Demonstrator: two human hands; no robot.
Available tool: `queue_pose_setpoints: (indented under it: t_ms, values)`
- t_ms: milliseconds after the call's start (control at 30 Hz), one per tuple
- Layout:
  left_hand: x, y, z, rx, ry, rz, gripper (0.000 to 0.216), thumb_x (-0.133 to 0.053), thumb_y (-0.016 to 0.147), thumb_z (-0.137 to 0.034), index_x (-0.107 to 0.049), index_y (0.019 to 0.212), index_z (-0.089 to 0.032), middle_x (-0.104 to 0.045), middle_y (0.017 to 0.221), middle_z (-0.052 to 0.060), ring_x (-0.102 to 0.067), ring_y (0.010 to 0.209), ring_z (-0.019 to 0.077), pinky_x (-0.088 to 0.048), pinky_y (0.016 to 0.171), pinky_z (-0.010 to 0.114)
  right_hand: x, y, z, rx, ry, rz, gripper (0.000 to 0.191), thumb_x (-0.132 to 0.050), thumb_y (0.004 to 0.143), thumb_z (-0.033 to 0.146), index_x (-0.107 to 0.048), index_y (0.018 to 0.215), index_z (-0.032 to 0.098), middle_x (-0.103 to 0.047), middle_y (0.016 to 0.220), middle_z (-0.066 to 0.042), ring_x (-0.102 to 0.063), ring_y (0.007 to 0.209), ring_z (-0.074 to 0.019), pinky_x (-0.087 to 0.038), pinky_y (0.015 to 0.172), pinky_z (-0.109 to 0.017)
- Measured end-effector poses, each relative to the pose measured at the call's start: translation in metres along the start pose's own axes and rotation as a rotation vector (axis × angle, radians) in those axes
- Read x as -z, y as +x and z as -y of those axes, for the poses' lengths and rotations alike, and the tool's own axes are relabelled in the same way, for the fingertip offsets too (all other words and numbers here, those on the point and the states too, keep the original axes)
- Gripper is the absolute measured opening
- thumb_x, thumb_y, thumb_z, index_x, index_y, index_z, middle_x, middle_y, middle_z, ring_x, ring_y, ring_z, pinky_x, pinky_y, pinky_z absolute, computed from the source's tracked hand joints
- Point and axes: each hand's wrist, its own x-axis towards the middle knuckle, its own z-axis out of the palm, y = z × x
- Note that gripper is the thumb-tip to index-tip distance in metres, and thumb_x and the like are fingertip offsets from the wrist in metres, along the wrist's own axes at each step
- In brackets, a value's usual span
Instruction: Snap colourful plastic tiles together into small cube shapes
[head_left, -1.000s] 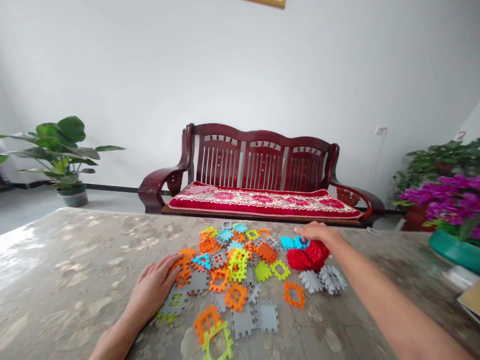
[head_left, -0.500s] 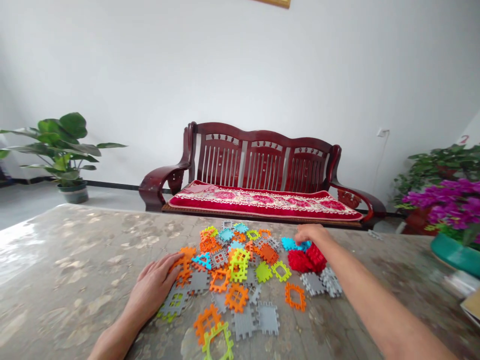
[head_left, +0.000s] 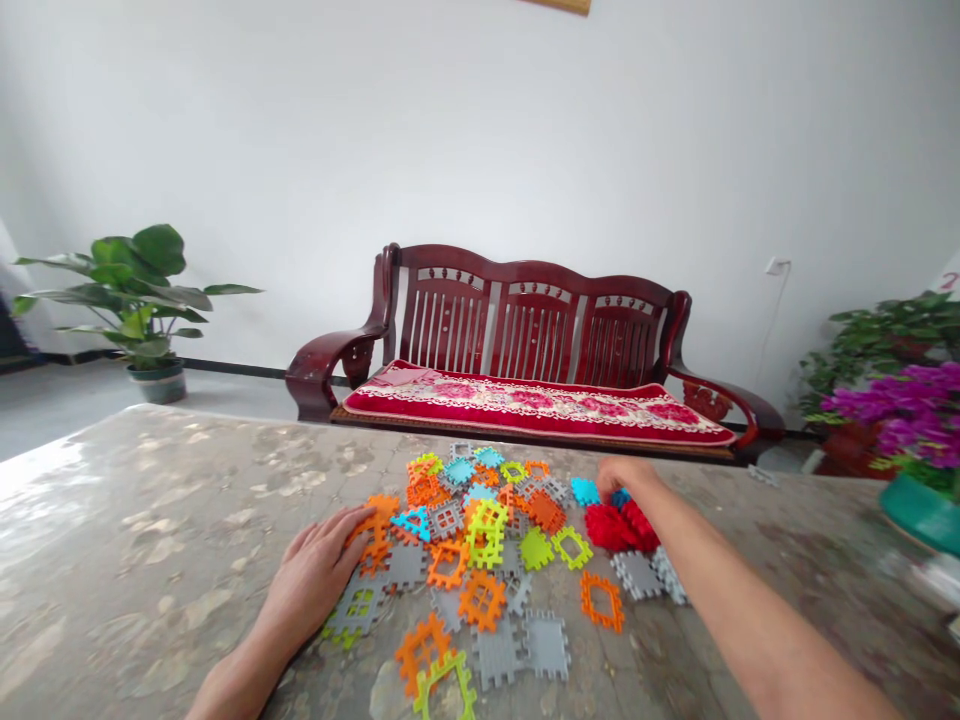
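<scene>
My left hand [head_left: 324,560] lies flat with its fingers stretched out. Its fingertips rest on orange interlocking plastic tiles [head_left: 381,518] at the left edge of a mixed heap. My right hand [head_left: 624,480] reaches over the right side, fingers curled down and closed among blue tiles [head_left: 585,491]; whatever is between the fingertips is hidden. Just in front of it lies a pile of red tiles [head_left: 611,527], and nearer still are stacked grey tiles [head_left: 637,575], partly covered by my forearm. A lone orange frame tile [head_left: 601,602] lies between the heap and the grey stack.
Lime, grey and orange tiles spread over the patterned tabletop [head_left: 187,520], with a lime frame tile [head_left: 445,688] near the front. Beyond stands a wooden bench [head_left: 531,300] with a red cushion. Purple flowers in a teal pot [head_left: 921,512] stand at the right.
The whole view has shifted slightly, so things appear farther right. My right hand has dipped a little lower among the blue tiles. My left hand stays on the orange tiles.
</scene>
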Motion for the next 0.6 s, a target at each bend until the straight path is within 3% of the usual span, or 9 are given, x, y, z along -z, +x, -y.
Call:
queue_pose_setpoints:
  t_ms: [367,600]
  values:
    - [0.0008,-0.0001,-0.0004,0.016,0.019,0.034,0.046,-0.031,0.094,-0.043,-0.060,0.129,-0.032,-0.060,0.138,0.001,-0.052,0.129,0.0220,-0.028,0.114,0.045,-0.0041,0.0038,0.0002,-0.023,-0.025,0.024,0.019,-0.078,0.043,0.014,-0.065,0.056,0.019,-0.074,0.082,-0.010,-0.070,0.093,-0.0377,-0.056,0.082,-0.049]
    - [0.0020,0.0010,-0.0008,0.025,0.015,0.047,0.046,-0.033,0.093,-0.043,-0.060,0.128,-0.032,-0.060,0.138,0.001,-0.051,0.129,0.0219,-0.027,0.115,0.045,-0.0033,0.0025,0.0031,-0.030,-0.080,0.060,0.016,-0.077,0.044,0.015,-0.064,0.051,0.021,-0.073,0.076,-0.006,-0.071,0.090,-0.0346,-0.055,0.084,-0.048]
